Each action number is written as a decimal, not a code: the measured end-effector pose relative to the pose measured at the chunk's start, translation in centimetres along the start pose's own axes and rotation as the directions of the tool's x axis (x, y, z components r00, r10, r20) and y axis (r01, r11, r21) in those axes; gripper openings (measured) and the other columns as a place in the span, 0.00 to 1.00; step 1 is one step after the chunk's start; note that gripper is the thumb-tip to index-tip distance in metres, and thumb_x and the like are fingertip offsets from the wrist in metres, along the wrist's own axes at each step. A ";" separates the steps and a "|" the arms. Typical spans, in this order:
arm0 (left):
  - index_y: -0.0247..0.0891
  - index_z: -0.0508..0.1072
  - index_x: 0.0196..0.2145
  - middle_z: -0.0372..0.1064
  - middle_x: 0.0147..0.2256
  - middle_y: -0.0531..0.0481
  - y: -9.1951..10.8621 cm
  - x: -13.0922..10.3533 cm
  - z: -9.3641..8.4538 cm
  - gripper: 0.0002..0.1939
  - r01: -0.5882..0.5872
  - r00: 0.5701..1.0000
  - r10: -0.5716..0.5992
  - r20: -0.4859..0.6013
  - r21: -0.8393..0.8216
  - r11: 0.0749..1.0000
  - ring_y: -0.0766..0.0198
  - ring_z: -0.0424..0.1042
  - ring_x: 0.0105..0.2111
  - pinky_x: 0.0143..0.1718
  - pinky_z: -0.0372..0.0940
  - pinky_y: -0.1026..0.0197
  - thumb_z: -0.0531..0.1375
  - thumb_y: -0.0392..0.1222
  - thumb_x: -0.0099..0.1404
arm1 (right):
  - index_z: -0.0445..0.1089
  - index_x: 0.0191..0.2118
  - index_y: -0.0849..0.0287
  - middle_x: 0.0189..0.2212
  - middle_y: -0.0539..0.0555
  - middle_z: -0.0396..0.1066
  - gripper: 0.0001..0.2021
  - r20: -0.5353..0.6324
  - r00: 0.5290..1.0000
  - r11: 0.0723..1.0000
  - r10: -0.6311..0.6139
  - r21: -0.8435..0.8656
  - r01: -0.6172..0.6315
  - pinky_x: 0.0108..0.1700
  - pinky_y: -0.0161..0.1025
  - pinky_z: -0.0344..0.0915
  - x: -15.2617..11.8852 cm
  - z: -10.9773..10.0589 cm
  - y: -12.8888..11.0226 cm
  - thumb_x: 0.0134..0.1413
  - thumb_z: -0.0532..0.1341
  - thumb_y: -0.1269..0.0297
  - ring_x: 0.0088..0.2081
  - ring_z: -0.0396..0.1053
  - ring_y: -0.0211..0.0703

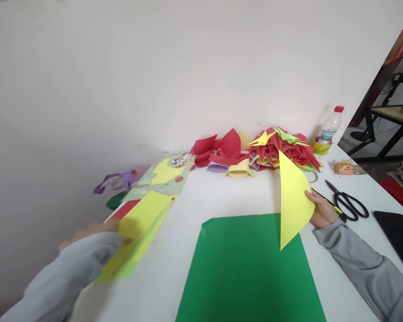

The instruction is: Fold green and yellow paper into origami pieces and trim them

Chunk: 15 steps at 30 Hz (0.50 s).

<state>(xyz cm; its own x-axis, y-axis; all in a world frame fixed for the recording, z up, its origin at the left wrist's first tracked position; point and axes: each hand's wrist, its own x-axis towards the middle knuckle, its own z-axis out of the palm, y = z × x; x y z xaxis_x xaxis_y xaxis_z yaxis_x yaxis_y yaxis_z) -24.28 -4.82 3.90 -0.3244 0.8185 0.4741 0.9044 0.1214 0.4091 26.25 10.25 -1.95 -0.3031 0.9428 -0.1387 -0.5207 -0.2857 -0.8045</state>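
Note:
My right hand (319,210) is closed on the right edge of a yellow sheet of paper (293,201). That sheet stands upright and bent over the right side of a large green sheet (248,268) lying on the table. At the left table edge my left hand (90,231) is smeared by motion and partly behind its grey sleeve. One fingertip touches a pile of yellow paper (144,219), but its grip does not show clearly. Red paper (126,208) peeks out beneath the pile. Black-handled scissors (345,203) lie just right of my right hand.
Red folded paper pieces (230,145) and a spiky red paper cluster (282,147) line the wall. A bottle (331,127) stands inside a tape roll (320,147). Nearby are a wrapped snack (343,167) and a black flat object (398,237). Purple paper strips (119,180) hang at the left edge.

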 end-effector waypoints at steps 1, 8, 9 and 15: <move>0.43 0.60 0.19 0.49 0.15 0.59 0.5 0.5 0.5 0.24 -0.012 1.000 0.011 0.023 0.038 0.999 0.57 0.62 0.23 0.32 0.60 0.38 0.62 0.65 0.47 | 0.67 0.49 0.56 0.47 0.56 0.74 0.19 -0.001 1.000 1.000 0.005 0.014 -0.005 0.51 0.48 0.69 0.0 0.1 0.0 0.49 0.62 0.68 0.44 0.75 0.49; 0.41 0.74 0.34 0.74 0.37 0.43 12.2 4.4 10.9 0.11 -0.354 0.831 0.305 0.465 0.020 0.935 0.52 0.73 0.38 0.43 0.67 0.50 0.60 0.49 0.56 | 0.67 0.48 0.59 0.43 0.56 0.76 0.18 -0.003 1.000 0.996 0.004 0.085 -0.004 0.52 0.48 0.68 0.3 0.5 0.0 0.48 0.61 0.70 0.44 0.75 0.49; 0.40 0.75 0.37 0.74 0.39 0.43 14.6 4.6 12.7 0.10 -0.405 0.785 0.349 0.511 -0.003 0.914 0.54 0.73 0.40 0.45 0.66 0.53 0.60 0.44 0.57 | 0.68 0.48 0.59 0.43 0.56 0.76 0.18 0.003 1.000 0.996 0.003 0.093 -0.003 0.52 0.48 0.67 0.3 0.4 0.0 0.48 0.61 0.70 0.44 0.75 0.49; 0.37 0.69 0.49 0.67 0.49 0.44 25.7 4.7 20.6 0.15 -0.535 0.642 0.438 0.629 -0.041 0.844 0.57 0.70 0.45 0.45 0.67 0.48 0.57 0.45 0.66 | 0.68 0.48 0.59 0.44 0.55 0.76 0.18 0.034 0.999 0.993 0.004 0.117 -0.007 0.53 0.46 0.67 -0.2 0.1 -0.2 0.49 0.61 0.70 0.43 0.75 0.47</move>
